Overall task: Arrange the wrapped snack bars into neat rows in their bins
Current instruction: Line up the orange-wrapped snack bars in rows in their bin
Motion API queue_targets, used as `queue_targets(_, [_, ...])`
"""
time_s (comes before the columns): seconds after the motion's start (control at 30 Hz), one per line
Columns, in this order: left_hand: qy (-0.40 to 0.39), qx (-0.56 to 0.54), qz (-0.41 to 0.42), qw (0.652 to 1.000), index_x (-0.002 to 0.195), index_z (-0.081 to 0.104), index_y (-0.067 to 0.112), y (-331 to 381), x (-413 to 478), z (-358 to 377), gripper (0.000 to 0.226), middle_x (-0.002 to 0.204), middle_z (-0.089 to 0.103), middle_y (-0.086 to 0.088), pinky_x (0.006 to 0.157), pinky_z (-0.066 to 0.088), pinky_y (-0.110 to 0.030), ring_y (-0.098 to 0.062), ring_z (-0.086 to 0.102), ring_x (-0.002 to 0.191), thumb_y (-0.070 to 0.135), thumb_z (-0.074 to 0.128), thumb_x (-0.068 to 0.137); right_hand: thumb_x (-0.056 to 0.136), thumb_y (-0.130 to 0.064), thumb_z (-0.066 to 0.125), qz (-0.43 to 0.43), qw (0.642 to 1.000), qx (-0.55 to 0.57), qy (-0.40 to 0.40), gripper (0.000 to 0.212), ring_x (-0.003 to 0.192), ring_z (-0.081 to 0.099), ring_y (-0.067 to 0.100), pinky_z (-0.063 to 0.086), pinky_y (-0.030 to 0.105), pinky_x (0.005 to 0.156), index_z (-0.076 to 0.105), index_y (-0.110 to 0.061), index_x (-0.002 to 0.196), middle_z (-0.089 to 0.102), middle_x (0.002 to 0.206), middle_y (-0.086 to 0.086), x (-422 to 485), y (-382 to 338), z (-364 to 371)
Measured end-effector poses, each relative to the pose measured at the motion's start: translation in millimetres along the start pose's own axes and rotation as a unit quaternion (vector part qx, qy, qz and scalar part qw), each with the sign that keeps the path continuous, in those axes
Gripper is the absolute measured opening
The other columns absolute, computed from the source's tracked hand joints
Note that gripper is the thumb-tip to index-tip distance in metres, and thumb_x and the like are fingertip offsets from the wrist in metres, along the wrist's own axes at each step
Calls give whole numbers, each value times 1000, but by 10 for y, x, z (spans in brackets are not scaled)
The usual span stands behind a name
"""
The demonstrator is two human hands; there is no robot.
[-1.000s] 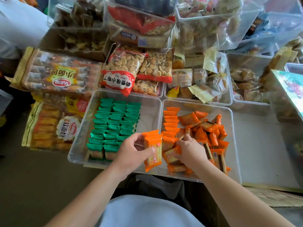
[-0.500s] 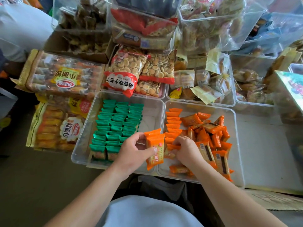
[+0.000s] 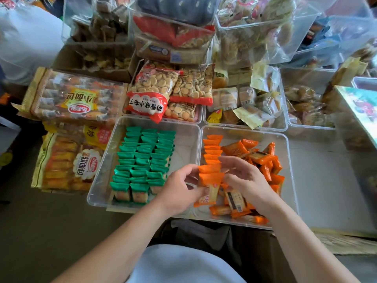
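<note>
1. Since half a second ago the right hand [image 3: 248,182] has come up out of the loose orange heap [image 3: 263,158] and swung toward the stack, and its fingers have uncurled.
2. Far left, the left bin [image 3: 99,180] holds the green bars [image 3: 142,160] in three tidy overlapping rows (that side looks finished, with bare floor left on its right).
3. The left hand [image 3: 179,190] hovers over the seam between the two bins. Its thumb and fingers pinch a small stack of orange bars [image 3: 210,179], held upright with the crimped ends up.
4. Just behind the stack, the orange row [image 3: 212,149] runs along the left wall of the right bin [image 3: 290,170], about half built.
5. The right hand is loosely spread and holds nothing that I can see. Its fingertips sit at the top edge of the stack.
6. To the right, the heap lies jumbled at all angles, so most of the orange work remains.
7. The step in hand appears to be squaring the stack. Tap the tops level with the right hand while the left keeps a firm pinch low down.
8. Then set the stack at the near end of the row, leaning the same way, so that the overlap stays even and nothing topples into the heap.
</note>
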State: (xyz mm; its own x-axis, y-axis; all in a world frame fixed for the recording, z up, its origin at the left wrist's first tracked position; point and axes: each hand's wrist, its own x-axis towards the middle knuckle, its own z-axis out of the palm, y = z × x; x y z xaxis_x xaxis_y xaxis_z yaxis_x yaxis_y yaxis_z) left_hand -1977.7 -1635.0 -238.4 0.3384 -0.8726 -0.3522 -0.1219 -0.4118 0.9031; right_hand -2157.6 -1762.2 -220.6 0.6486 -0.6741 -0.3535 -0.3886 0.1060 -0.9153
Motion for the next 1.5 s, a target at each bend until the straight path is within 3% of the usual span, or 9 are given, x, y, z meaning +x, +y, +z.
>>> queue_targets(0.13, [-36, 5, 12, 999, 113, 72, 39, 0, 93, 154, 45, 102, 77, 9, 90, 61, -37, -14, 72, 95, 13, 88, 80, 87, -24, 80, 7, 986, -164, -28, 67, 97, 69, -1, 59, 21, 82, 52, -36, 147, 66, 119, -18, -100, -35, -54])
queue_targets(0.3, [-37, 83, 18, 996, 145, 54, 39, -61, 143, 144, 73, 127, 64, 18, 100, 54, -26, 1, 62, 117, 24, 88, 82, 86, -22, 80, 36, 967, -250, -25, 54, 102, 65, 5, 56, 22, 87, 54, -36, 132, 61, 117, -17, -20, 206, -31])
queue_targets(0.4, [16, 84, -3, 996, 144, 54, 32, -115, 120, 7, 64, 131, 61, 13, 96, 55, -24, 1, 61, 115, 15, 79, 88, 85, -17, 79, 50, 958, -281, -30, 52, 108, 61, 13, 48, 20, 87, 57, -26, 132, 60, 119, -8, 88, 351, 124])
queue_targets(0.53, [36, 86, -18, 996, 140, 58, 31, -216, -5, -82, 54, 127, 62, 15, 85, 54, -14, 2, 63, 108, 13, 76, 91, 83, -18, 79, 94, 951, -295, -16, 55, 111, 62, 21, 50, 25, 88, 53, -23, 131, 59, 123, -2, 214, 618, 431])
queue_targets(0.73, [49, 77, -18, 996, 133, 59, 37, -368, -151, -57, 51, 128, 62, 17, 86, 56, -18, 1, 64, 107, 14, 76, 91, 77, -28, 87, 139, 957, -255, 29, 54, 101, 59, 13, 50, 22, 83, 54, -30, 119, 58, 111, -10, 214, 755, 474])
queue_targets(0.9, [38, 114, 2, 993, 132, 59, 38, -308, -158, 27, 47, 129, 59, 20, 81, 55, -14, 4, 61, 106, 18, 74, 92, 81, -26, 86, 81, 943, -322, -35, 41, 97, 65, 15, 51, 21, 82, 67, -26, 117, 63, 106, -10, 165, 762, 456])
queue_targets(1.1, [1, 237, 51, 970, 131, 62, 34, -229, -126, 85, 38, 105, 51, 25, 73, 36, -2, 6, 57, 87, 28, 71, 95, 79, -29, 88, 149, 957, -249, -10, 58, 93, 70, 14, 58, 23, 77, 55, -31, 127, 69, 109, -7, 137, 715, 321])
queue_targets(1.27, [-5, 237, 42, 971, 130, 65, 30, -249, -63, 137, 35, 115, 58, 20, 78, 38, -3, 0, 61, 91, 26, 68, 96, 97, -41, 65, 205, 913, -336, -109, 18, 58, 74, 24, 63, 35, 53, 67, -27, 107, 74, 84, 8, 104, 552, -5])
queue_targets(1.5, [-87, 209, 23, 974, 120, 71, 30, -279, -136, 353, 26, 106, 68, 16, 88, 55, -25, -2, 64, 90, 23, 68, 95, 102, -68, 29, 315, 865, -333, -205, 59, 73, 71, 24, 58, 33, 64, 58, -27, 134, 70, 88, 9, 210, 580, 38])
